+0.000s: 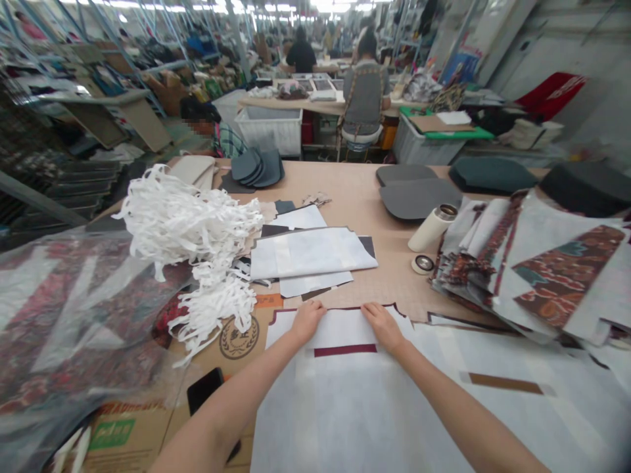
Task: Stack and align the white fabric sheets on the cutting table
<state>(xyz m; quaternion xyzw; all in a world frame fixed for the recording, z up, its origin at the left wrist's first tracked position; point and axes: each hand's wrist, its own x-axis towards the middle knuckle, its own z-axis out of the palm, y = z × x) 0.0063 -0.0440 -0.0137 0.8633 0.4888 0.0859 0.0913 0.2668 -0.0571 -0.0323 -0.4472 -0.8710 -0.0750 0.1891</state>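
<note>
In the lower centre lies a white fabric sheet [345, 420]. On it a dark red strip [345, 350] lies left to right, just below both hands, equally near to each. The left hand [306, 320] and right hand [384, 326] rest flat on the sheet's far edge, palms down, grasping nothing. Farther, upper left, is a bundle of white strips [192, 230].

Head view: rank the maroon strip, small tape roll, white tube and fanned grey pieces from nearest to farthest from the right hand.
From the right hand:
1. maroon strip, right beside it, on the person's side.
2. small tape roll, beyond it, to the right.
3. white tube, just past the roll.
4. fanned grey pieces, far edge of the table, left.
</note>
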